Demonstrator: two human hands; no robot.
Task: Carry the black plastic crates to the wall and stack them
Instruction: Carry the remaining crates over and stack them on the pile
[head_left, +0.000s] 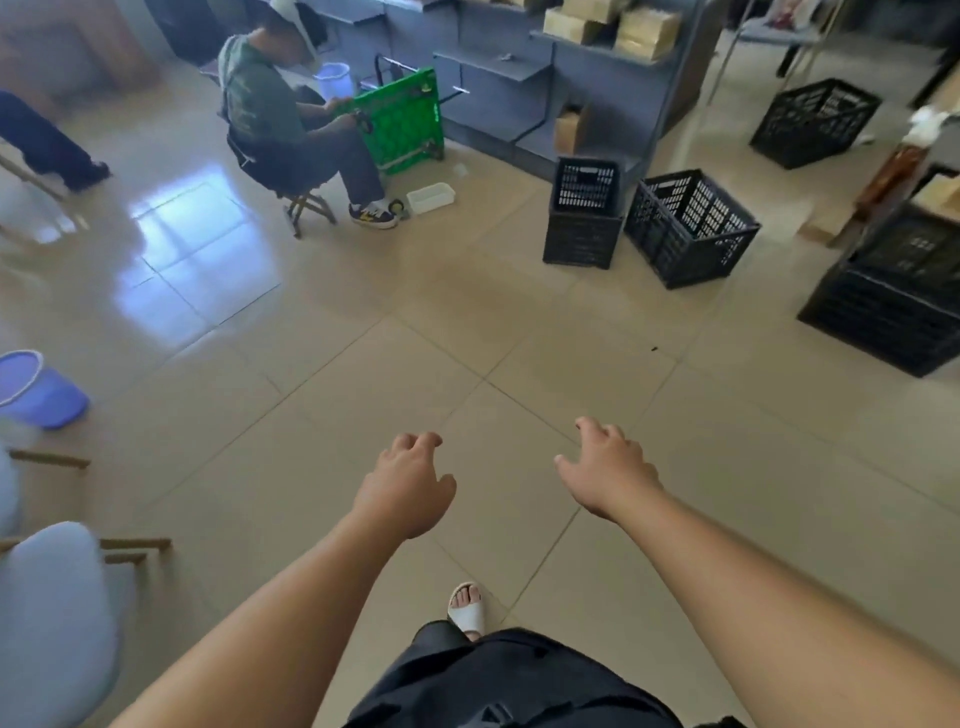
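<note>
Bare tiled floor (363, 322) lies open ahead up to the black crates (691, 226) beside the grey shelving (498, 83).

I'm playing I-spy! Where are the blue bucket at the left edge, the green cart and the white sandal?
blue bucket (49, 402), head view, on its outer side wall.
green cart (400, 124), head view, on its latticed green panel.
white sandal (466, 616), head view, on the strap across the foot.

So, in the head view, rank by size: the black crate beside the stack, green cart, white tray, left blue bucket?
1. black crate beside the stack
2. green cart and blue bucket: too alike to rank, bucket nearer and cropped
3. white tray
</note>
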